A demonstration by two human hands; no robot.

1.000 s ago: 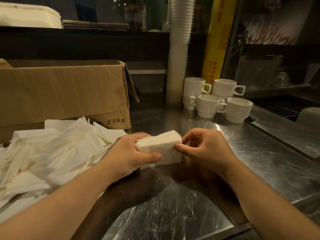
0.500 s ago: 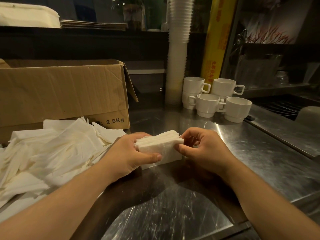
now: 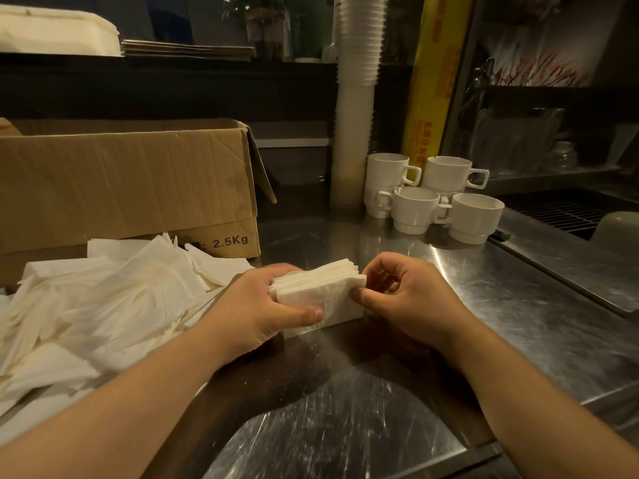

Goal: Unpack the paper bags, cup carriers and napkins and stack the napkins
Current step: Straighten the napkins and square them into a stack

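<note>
Hardly anything has shifted: left hand point(image 3: 262, 305) and right hand point(image 3: 408, 299) stay clamped on the napkin stack point(image 3: 321, 295). Squaring continues; the loose napkins point(image 3: 103, 305) at the left wait.

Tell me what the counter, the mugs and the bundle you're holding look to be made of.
Counter: brushed stainless steel, going by scratches and glare. Mugs: glazed white ceramic, probably; smooth sheen. Napkin stack: soft matte tissue paper, layered edges showing, held by the left hand and right hand.

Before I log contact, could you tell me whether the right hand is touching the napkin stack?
Touching: the head view shows the right hand pinching the napkin stack.
</note>
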